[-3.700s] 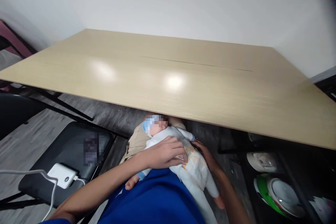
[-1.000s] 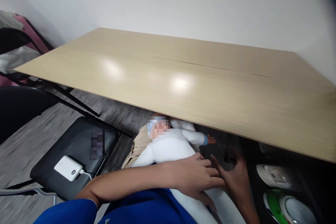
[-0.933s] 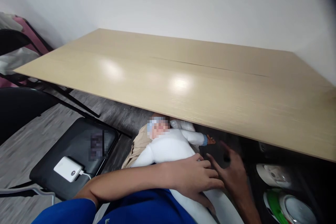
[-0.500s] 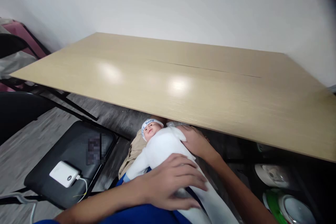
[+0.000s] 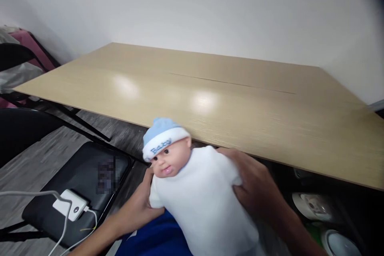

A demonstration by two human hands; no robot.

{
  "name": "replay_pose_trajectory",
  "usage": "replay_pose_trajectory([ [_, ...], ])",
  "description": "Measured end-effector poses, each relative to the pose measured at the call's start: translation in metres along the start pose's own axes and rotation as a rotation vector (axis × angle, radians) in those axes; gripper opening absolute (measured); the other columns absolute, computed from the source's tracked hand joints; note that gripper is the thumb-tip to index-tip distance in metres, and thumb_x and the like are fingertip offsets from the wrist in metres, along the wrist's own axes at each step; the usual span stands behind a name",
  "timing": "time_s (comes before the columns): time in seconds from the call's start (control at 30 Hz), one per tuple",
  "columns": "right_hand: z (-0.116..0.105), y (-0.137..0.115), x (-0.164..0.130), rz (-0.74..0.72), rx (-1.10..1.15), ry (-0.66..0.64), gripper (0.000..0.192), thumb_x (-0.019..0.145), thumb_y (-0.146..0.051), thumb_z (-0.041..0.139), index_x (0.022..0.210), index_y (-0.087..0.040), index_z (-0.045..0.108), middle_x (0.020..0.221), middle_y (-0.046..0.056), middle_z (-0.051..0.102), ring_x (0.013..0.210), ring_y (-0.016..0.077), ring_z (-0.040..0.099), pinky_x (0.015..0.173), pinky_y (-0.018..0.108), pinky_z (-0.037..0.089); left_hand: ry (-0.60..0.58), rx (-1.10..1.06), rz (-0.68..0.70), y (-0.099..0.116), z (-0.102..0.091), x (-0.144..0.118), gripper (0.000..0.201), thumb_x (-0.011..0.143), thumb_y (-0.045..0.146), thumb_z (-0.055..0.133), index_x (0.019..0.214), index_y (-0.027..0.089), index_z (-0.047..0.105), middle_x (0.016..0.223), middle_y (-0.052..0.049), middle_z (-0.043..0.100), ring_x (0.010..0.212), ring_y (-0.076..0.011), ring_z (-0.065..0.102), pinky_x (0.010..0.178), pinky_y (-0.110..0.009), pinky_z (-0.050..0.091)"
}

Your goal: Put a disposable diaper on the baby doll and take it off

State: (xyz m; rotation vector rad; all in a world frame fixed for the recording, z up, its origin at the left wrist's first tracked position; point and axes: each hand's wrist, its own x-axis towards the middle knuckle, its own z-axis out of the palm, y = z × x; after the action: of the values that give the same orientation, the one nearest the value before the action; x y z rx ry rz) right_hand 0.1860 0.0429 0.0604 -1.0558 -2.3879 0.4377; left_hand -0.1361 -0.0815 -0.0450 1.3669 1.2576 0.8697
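Observation:
A baby doll (image 5: pixel 198 196) in a white suit and a blue-and-white cap is held upright in front of me, its face turned toward the camera. My left hand (image 5: pixel 141 202) grips its side under the doll's arm on the left. My right hand (image 5: pixel 252 184) wraps around the doll's other side. The doll's head reaches the near edge of the light wooden table (image 5: pixel 210 96). My blue clothing (image 5: pixel 153 240) shows below the doll.
A black chair (image 5: pixel 81 192) at the left carries a white power bank (image 5: pixel 67 210) with a white cable. Another dark chair and pink fabric lie further left. Round white and green objects (image 5: pixel 312 208) sit under the table at the right.
The doll lay on my lap below the table edge; both hands took its sides and raised it upright, closer to the camera.

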Motion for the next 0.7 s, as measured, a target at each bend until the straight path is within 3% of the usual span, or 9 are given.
replay_pose_trajectory([
  [0.17, -0.05, 0.021, -0.006, 0.312, -0.163, 0.086, 0.04, 0.086, -0.036, 0.062, 0.125, -0.031, 0.067, 0.103, 0.006, 0.082, 0.083, 0.0334, 0.077, 0.066, 0.036, 0.052, -0.138, 0.338, 0.193, 0.091, -0.036, 0.079, 0.08, 0.086, 0.037, 0.086, 0.155, 0.03, 0.046, 0.139, -0.01, 0.072, 0.12, -0.0341, 0.073, 0.096, -0.044, 0.062],
  [0.3, -0.064, 0.057, 0.013, 0.537, -0.309, 0.034, 0.037, 0.087, -0.041, 0.063, 0.122, -0.026, 0.064, 0.099, 0.01, 0.081, 0.082, 0.0343, 0.073, 0.063, 0.034, 0.045, -0.192, 0.488, 0.313, 0.134, -0.048, 0.162, 0.074, 0.084, 0.038, 0.08, 0.152, 0.023, 0.054, 0.142, -0.012, 0.073, 0.124, -0.0362, 0.071, 0.1, -0.044, 0.058],
  [0.47, -0.063, 0.105, 0.017, 0.566, -0.345, 0.004, 0.036, 0.093, -0.048, 0.062, 0.119, -0.025, 0.064, 0.109, 0.012, 0.08, 0.093, 0.0343, 0.074, 0.069, 0.035, 0.045, -0.27, 0.589, 0.349, 0.142, -0.05, 0.235, 0.077, 0.08, 0.04, 0.077, 0.151, 0.018, 0.057, 0.142, -0.014, 0.073, 0.123, -0.0358, 0.07, 0.099, -0.043, 0.056],
  [0.57, -0.056, 0.129, 0.008, 0.513, -0.337, 0.073, 0.039, 0.092, -0.05, 0.059, 0.12, -0.025, 0.067, 0.116, 0.011, 0.08, 0.102, 0.0356, 0.074, 0.075, 0.038, 0.049, -0.239, 0.72, 0.32, 0.134, -0.056, 0.252, 0.08, 0.079, 0.041, 0.077, 0.152, 0.018, 0.055, 0.132, -0.014, 0.076, 0.113, -0.0344, 0.073, 0.09, -0.041, 0.055],
  [0.7, -0.046, 0.151, 0.001, 0.493, -0.324, 0.191, 0.046, 0.097, -0.061, 0.057, 0.121, -0.024, 0.07, 0.119, 0.012, 0.08, 0.105, 0.0372, 0.075, 0.079, 0.041, 0.052, -0.108, 0.903, 0.28, 0.121, -0.069, 0.263, 0.068, 0.082, 0.054, 0.076, 0.139, 0.02, 0.058, 0.11, -0.011, 0.078, 0.094, -0.0318, 0.073, 0.073, -0.035, 0.048],
])
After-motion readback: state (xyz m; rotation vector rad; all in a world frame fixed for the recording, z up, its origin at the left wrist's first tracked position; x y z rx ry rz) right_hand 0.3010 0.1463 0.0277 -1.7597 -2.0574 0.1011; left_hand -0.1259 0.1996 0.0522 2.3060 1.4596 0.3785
